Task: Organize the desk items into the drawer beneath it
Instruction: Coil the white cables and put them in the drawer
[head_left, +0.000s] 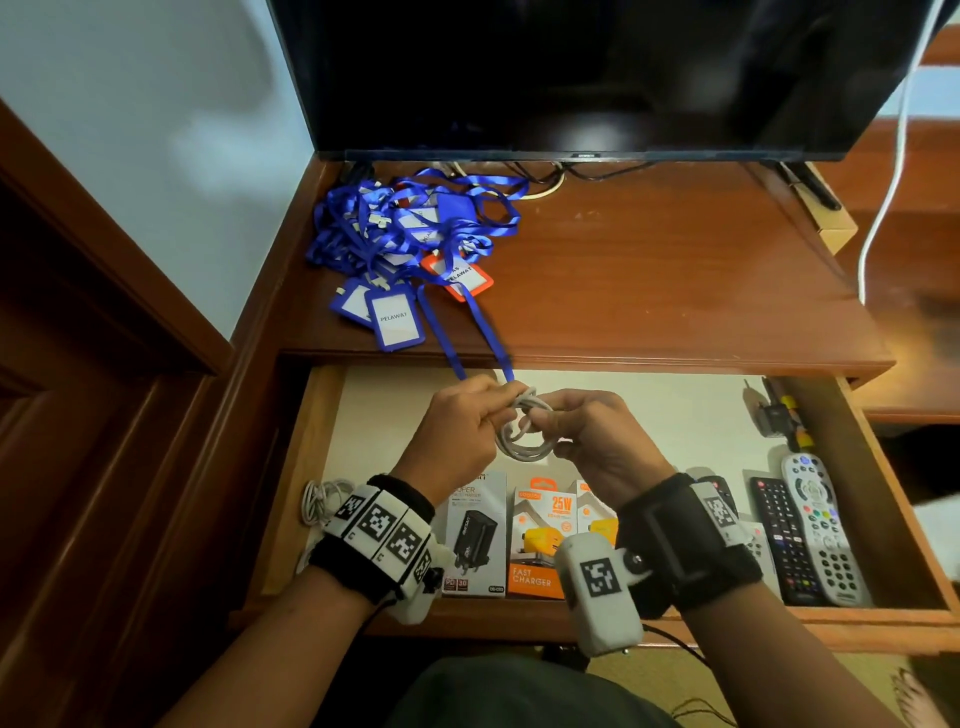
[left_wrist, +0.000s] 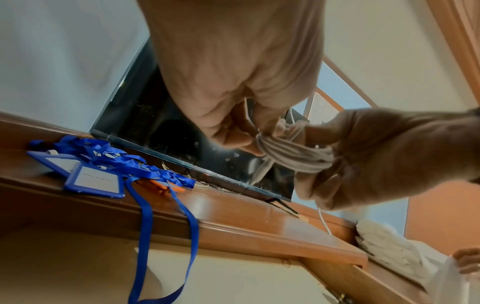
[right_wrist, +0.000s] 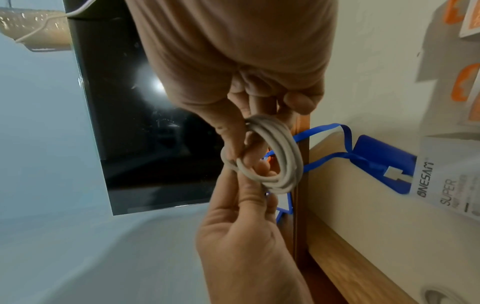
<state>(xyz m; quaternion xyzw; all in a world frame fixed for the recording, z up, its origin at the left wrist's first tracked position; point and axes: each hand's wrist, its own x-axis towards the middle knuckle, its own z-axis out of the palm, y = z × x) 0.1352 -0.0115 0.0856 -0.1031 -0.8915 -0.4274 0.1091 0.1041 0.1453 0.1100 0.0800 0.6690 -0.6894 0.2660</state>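
Above the open drawer: gray cable wound in a small ring, pinched by left hand on one side, gripped by curled fingers of right hand on the other. In the drawer: charger boxes, remotes. Behind the drawer, on the desk: blue badge straps.
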